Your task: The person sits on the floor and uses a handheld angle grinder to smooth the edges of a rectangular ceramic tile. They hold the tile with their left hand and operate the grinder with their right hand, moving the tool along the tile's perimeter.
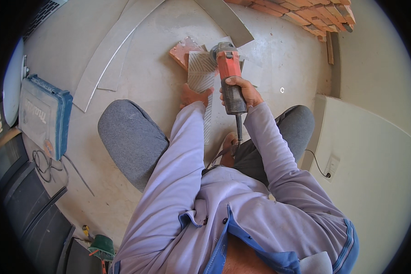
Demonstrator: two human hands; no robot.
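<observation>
My right hand [246, 91] is wrapped round the dark rear body of a red and black angle grinder [229, 66]. The grinder's head points away from me, and its disc sits at the right edge of a grey tile [200, 73] with a ridged pattern. Its power cord runs back toward my legs. My left hand [195, 96] grips the near left part of the tile, its thumb and fingers partly hidden. An orange-red brick [184, 50] lies on the floor, with the tile's far left edge over or against it. I cannot tell whether the disc is turning.
Long grey strips [109, 57] lie on the floor ahead. Stacked bricks [301, 13] stand at the far right. A blue and grey tool case [45, 114] and loose cable [45, 166] are at left, a green bucket [102, 246] at near left. A wall socket [333, 166] holds a plug.
</observation>
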